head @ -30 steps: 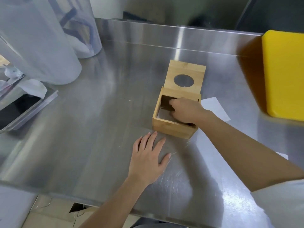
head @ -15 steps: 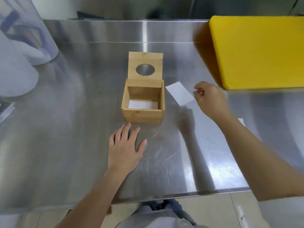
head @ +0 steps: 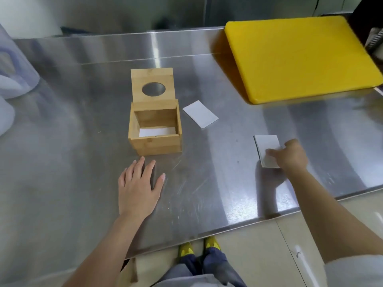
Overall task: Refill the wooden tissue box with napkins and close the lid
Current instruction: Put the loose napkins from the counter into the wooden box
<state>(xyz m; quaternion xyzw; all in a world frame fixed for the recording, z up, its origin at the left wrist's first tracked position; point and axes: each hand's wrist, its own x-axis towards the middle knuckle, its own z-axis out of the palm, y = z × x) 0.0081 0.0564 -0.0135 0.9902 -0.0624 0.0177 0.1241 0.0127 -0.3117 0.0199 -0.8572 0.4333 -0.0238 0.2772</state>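
Note:
The wooden tissue box [head: 155,142] stands mid-table with its lid [head: 152,85] tipped up at the back, a round hole in it. White napkins [head: 156,131] lie inside at the bottom. One loose napkin [head: 200,114] lies just right of the box. Further right, my right hand [head: 290,155] rests its fingers on a small napkin stack [head: 266,145], pinching its near end. My left hand [head: 138,188] lies flat on the table in front of the box, fingers spread, holding nothing.
A yellow cutting board [head: 298,56] covers the far right of the steel table [head: 72,131]. Translucent plastic containers [head: 12,75] stand at the left edge. The table's near edge runs diagonally past my right forearm.
My right hand left the box, passed the loose napkin and came down on the napkin stack further right. The view swung right. My left hand stayed flat in front of the box.

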